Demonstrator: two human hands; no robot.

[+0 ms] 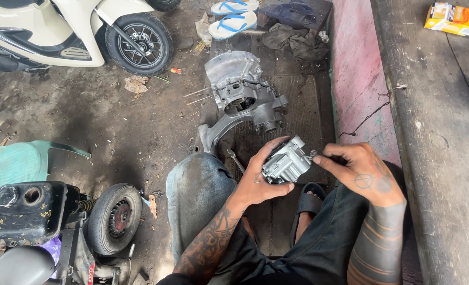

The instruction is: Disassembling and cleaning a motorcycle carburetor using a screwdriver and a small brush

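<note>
My left hand (259, 177) grips a small grey metal engine part (287, 162), a cast block with fins, held above my knees. The fingertips of my right hand (361, 171) pinch at the part's right end; whether something small is between them I cannot tell. A large grey engine crankcase (242, 97) lies on a dark mat (303, 116) on the ground just beyond my hands. A spanner (235, 160) rests beside my left knee.
A cream scooter (81, 31) stands at the top left. At the lower left are a dismantled scooter with a small wheel (114, 217) and a green plastic chair (18, 163). Blue-strapped sandals (233, 16) and rags lie at the back. A raised concrete ledge (435, 137) carries an orange box (455, 20).
</note>
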